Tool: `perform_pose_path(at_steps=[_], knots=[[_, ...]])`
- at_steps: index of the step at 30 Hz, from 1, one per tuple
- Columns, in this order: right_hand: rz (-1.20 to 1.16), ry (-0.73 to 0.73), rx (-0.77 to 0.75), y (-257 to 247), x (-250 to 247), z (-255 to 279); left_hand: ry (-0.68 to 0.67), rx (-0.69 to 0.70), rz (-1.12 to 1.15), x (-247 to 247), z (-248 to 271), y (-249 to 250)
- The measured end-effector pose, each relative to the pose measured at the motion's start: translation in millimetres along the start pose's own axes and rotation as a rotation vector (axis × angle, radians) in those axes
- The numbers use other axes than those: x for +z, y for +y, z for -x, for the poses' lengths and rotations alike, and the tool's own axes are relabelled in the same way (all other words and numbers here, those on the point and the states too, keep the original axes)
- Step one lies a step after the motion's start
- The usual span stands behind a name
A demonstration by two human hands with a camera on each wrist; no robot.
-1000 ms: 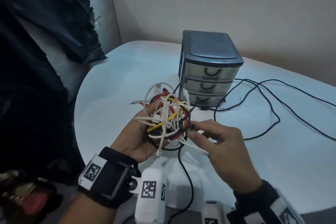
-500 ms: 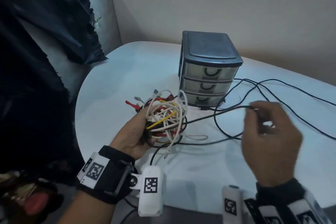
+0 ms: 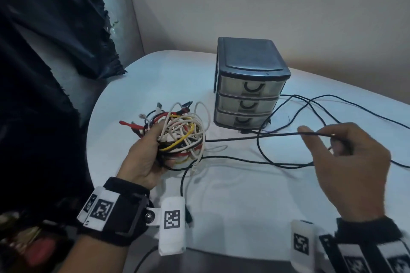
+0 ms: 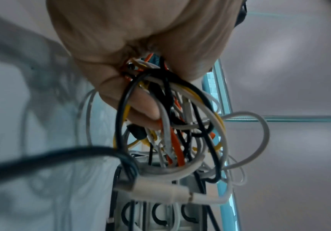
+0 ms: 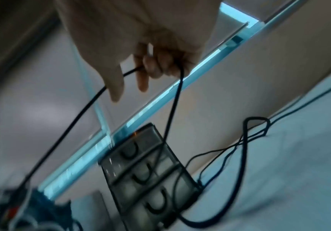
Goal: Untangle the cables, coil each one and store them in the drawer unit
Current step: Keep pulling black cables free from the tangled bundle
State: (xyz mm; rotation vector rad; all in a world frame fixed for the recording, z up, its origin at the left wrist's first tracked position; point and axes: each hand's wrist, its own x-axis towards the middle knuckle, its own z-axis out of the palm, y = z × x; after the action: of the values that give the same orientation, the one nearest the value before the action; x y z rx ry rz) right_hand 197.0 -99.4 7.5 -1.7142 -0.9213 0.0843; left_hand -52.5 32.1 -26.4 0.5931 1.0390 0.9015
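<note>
My left hand (image 3: 142,157) grips a tangled ball of cables (image 3: 182,133), white, yellow, red and black, held just above the white table (image 3: 221,206). In the left wrist view the fingers (image 4: 141,112) curl into the ball of cables (image 4: 180,140). A black cable (image 3: 255,136) runs taut from the ball to my right hand (image 3: 346,157), which pinches it in curled fingers to the right. In the right wrist view the black cable (image 5: 77,118) passes through the right hand (image 5: 152,65). The dark drawer unit (image 3: 248,82) stands behind, its three drawers closed.
More loops of black cable (image 3: 310,108) sprawl over the table to the right of the drawer unit and in front of it. Dark cloth (image 3: 44,51) hangs at the left. A wall runs close behind the table.
My right hand left the ball and drew a black cable out to the right, now stretched taut. The left hand kept its grip on the ball, which loosened and shifted a little left.
</note>
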Motion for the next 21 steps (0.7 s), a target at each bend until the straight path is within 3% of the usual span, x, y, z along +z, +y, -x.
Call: perform_pose_path(at_steps=[2, 5, 7, 11, 15, 21], knots=[[-0.067, 0.009, 0.06, 4.2, -1.2, -1.7, 0.003, 0.0, 0.022, -1.2, -1.3, 0.2], [-0.011, -0.107, 0.129, 8.0, 3.4, 6.3, 0.042, 0.009, 0.08, -0.8, -2.4, 0.8], [0.084, -0.158, 0.035, 2.3, 8.7, 18.2, 0.027, 0.031, 0.14, 2.5, -0.8, 1.8], [-0.017, -0.115, -0.325, -30.1, 23.1, 46.9, -0.033, 0.085, 0.177, 8.7, 2.4, -0.6], [-0.065, -0.59, -0.214, -33.6, 53.0, 70.6, -0.057, 0.066, 0.188, 6.1, 1.3, -3.0], [0.042, -0.749, -0.087, -12.6, 80.4, 74.2, -0.114, -0.039, 0.188, 13.4, 6.7, -9.1]])
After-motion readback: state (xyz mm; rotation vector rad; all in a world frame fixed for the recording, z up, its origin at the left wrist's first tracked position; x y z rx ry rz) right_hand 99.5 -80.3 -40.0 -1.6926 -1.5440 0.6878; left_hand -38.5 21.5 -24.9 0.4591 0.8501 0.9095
